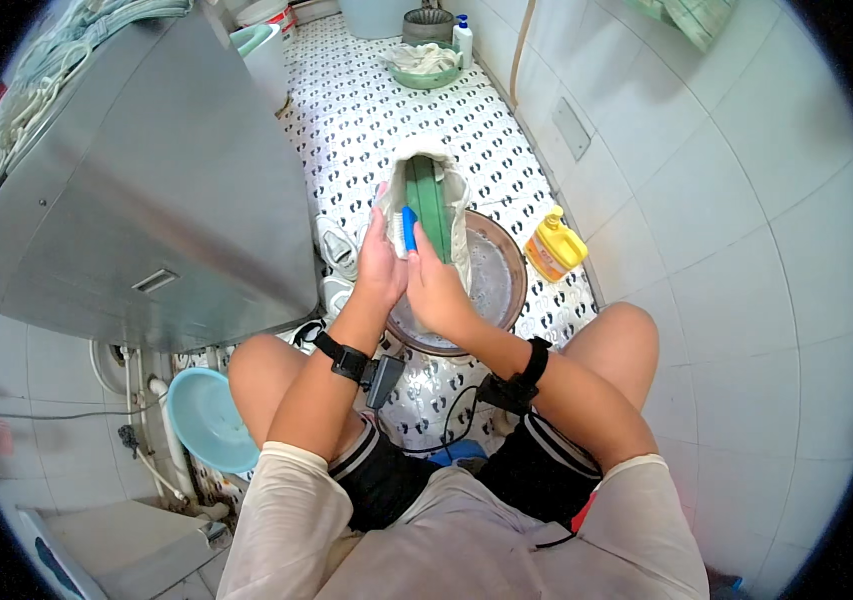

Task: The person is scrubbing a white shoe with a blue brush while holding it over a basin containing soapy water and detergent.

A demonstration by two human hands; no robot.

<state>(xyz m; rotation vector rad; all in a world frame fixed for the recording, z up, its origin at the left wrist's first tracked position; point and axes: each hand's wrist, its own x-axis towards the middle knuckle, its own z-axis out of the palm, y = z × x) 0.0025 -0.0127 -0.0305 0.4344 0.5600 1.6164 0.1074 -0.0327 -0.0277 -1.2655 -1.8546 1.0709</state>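
Observation:
A white fabric shoe (459, 196) with a green inner piece (430, 202) is held over a brown-rimmed basin (519, 274) of foamy water (488, 281). My left hand (381, 262) grips the shoe along its left side. In my right hand (435, 296) is a small scrub brush (410, 229) with a blue handle and white bristles. Its bristles face the left side of the shoe, close to my left fingers; whether they touch it I cannot tell. The lower part of the shoe is partly hidden behind my right hand.
White sneakers (338, 251) lie beside a large grey appliance (171, 187) on the left. A yellow jug (555, 246) stands near the right tiled wall. Farther off are a green bowl of white cloth (426, 79) and a pump bottle (462, 43). A light-blue basin (205, 420) is by my left knee.

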